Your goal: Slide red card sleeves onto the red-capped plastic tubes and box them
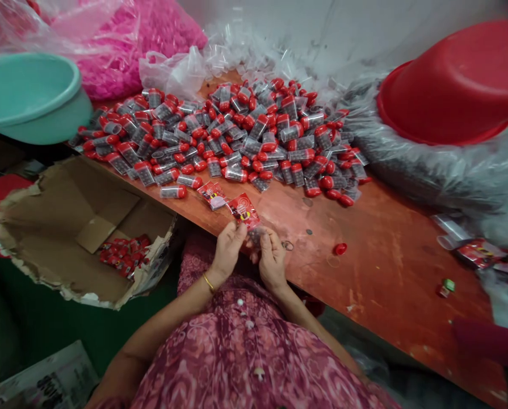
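At the table's near edge, my left hand [229, 247] is closed, its thumb and fingertips pinching the lower end of a small red printed packet [243, 210]. Close beside it, my right hand [272, 258] is closed in a pinch on a small clear piece with dark contents [254, 236], partly covered by the fingers. Whether this piece joins the packet I cannot tell. A second printed packet [211, 195] lies just beyond. Behind it spreads a large heap of clear tubes with red caps [236, 136], dark contents showing inside.
A torn cardboard box [113, 213] with red packets inside stands at left, below a turquoise basin [32, 96]. Pink pieces fill a clear bag [160, 34]. A red tub [453, 79] rests on plastic bags at right. On the wooden table [390, 250] lies a red cap [340, 249].
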The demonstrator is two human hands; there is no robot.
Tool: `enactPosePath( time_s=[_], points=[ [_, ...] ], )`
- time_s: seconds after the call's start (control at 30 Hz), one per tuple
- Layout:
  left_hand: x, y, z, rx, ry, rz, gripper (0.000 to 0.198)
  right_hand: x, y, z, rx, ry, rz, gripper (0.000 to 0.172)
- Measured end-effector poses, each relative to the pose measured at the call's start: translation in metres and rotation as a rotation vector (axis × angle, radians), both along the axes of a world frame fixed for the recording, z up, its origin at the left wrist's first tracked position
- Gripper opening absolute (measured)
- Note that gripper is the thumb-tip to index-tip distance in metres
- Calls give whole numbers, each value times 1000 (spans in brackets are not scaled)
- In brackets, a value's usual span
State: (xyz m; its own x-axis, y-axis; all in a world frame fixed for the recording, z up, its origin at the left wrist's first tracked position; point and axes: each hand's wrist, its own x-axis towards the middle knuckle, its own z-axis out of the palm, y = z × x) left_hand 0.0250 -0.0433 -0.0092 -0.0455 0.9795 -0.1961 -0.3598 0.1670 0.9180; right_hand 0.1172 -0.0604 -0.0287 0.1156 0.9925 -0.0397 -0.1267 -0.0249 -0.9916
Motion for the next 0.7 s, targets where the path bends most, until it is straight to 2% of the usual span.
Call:
enactPosePath(
  time_s=[0.1, 0.17, 0.27, 0.33, 0.43, 0.53, 0.6, 0.7],
  points=[
    [-1, 10, -3, -59, -45, -51, 43, 1, -3, -5, 50, -54, 13, 30],
    [1, 14, -5, -97, -60, -94, 42, 3, -3, -8, 134, -175, -51, 28],
    [5, 14, -4, -99, -56, -90, 40, 5, -1, -6, 219, -286, -113, 26],
    [6, 13, -1, -94, -15, -86, 36, 4, -1, -2, 180, -208, -73, 26],
    [6, 10, 4, -84, 54, -108, 36, 1, -2, 3, 12, 14, 40, 27],
    [8, 4, 5, -78, 88, -150, 40, 1, -1, 6, -59, 150, 32, 30],
    [10, -1, 1, -59, 49, -166, 41, 2, 1, 7, -58, 206, 16, 32],
    [9, -3, -4, -7, -52, -164, 42, 5, 6, 9, -100, 307, 102, 36]
  ],
)
